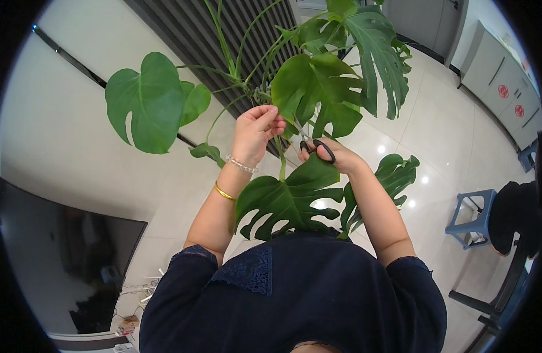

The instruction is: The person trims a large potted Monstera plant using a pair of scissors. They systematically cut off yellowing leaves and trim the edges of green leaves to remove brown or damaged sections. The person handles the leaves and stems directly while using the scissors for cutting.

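A large monstera plant with split green leaves stands before me. My left hand, with a clear bead bracelet and a gold bangle at the wrist, pinches the lower left edge of a broad monstera leaf between thumb and fingertips. In my right hand is a pair of scissors with black handles. Their metal blades point up beneath that leaf, and how far they are spread is hard to tell. Another split leaf hangs below my hands, close to my chest. The stems meet behind my left hand, partly hidden.
A dark slatted panel rises behind the plant. At the left is a wall-side television with loose cables near it. On the right, a blue plastic stool stands on the tiled floor beside a person in black, below a grey cabinet.
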{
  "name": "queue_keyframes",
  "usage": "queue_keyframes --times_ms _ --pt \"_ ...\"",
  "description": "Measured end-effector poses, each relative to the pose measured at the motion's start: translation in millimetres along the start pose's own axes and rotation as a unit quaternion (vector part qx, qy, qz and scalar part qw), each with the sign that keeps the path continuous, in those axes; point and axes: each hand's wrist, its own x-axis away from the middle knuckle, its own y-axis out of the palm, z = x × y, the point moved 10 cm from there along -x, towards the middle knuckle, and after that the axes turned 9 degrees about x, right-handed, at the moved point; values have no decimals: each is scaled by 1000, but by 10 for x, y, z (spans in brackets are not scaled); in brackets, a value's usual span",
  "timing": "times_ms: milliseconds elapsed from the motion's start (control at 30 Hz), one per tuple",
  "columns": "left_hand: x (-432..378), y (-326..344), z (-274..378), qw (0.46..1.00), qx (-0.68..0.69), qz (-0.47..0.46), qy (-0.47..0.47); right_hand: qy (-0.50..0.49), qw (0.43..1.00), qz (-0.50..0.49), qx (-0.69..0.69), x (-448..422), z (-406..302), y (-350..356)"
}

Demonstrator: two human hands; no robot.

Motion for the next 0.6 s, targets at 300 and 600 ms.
queue_keyframes --times_ms 300,600 --pt "12 21 -31 1000 12 -6 -20 15 998 25 52 -29 -50 -10" --pt "30 37 1 1000 14 -1 -16 49 997 42 38 -1 71 -20"
